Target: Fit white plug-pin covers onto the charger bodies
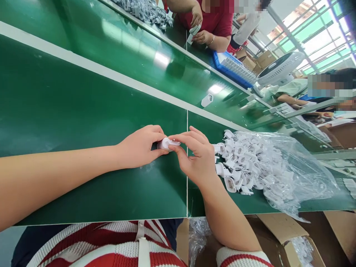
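Worktable: a dark green top (83, 193) is seen from the head view, divided by a thin pale line (187, 193) and edged on the far side by a white strip (111, 78).
Left hand: the white piece (166, 144) is gripped between thumb and fingers of the left hand (140, 146), just above the green top.
Right hand: the near end of the same piece is pinched by the thumb and fingertips of the right hand (197, 155), so both hands are brought together on it.
White piece: it is held in front of the striped top (116, 256); it is partly covered by fingers, so whether one part or two are held cannot be told.
Pile: many white plastic parts (247, 159) are heaped just right of the right hand, partly covered by a clear bag (314, 181).
Glossy green strip: a single white casing (207, 100) is left lying on it, beyond the white strip.
Far side: a pale object is held by a co-worker in red (222, 29), near a blue tray (215, 61) and a fan (280, 66).
Below: an open cardboard box (280, 226) is placed under the table's edge.
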A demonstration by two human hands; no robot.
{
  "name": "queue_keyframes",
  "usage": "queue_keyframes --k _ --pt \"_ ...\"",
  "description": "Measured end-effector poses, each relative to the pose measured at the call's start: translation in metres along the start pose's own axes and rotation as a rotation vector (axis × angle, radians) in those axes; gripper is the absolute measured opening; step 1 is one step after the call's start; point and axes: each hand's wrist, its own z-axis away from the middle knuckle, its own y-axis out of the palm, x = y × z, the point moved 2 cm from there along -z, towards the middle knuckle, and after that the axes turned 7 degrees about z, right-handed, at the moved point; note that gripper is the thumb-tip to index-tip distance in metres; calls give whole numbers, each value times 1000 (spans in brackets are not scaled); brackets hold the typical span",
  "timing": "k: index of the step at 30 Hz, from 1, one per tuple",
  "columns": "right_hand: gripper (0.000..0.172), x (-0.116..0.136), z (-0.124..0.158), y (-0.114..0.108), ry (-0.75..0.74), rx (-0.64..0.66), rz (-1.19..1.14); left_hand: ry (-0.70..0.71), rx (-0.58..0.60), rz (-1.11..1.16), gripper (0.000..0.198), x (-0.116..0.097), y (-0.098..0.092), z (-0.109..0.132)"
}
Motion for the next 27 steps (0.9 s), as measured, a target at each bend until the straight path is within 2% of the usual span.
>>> queue_keyframes --k 8,13,18,20,21,23,24,25,27 --pt "21 2 -5 -1 17 53 31 -14 -17 -4 29 -1 1 0" --pt "21 -1 -2 2 31 12 -16 -25 -32 -1 30 2 1 -1" --pt "21 0 1 7 65 22 -24 24 -65 -20 36 -2 3 3" --pt "27 -6 1 2 91 77 -109 4 -62 -32 38 -7 3 4" --pt "35 -11 1 -3 117 111 -151 -27 -55 -40 40 -9 2 3" --pt "58 -28 3 -19 195 165 -122 -93 -62 -73 46 -10 -6 -4" --pt "67 -38 4 -29 247 183 -25 -113 -90 -100 49 -9 -13 -11" --pt "70 -49 6 -39 308 209 132 -119 -132 -136 51 -6 -23 -20" --pt "64 -72 11 -56 473 336 406 -91 -268 -239 54 4 -53 -45"
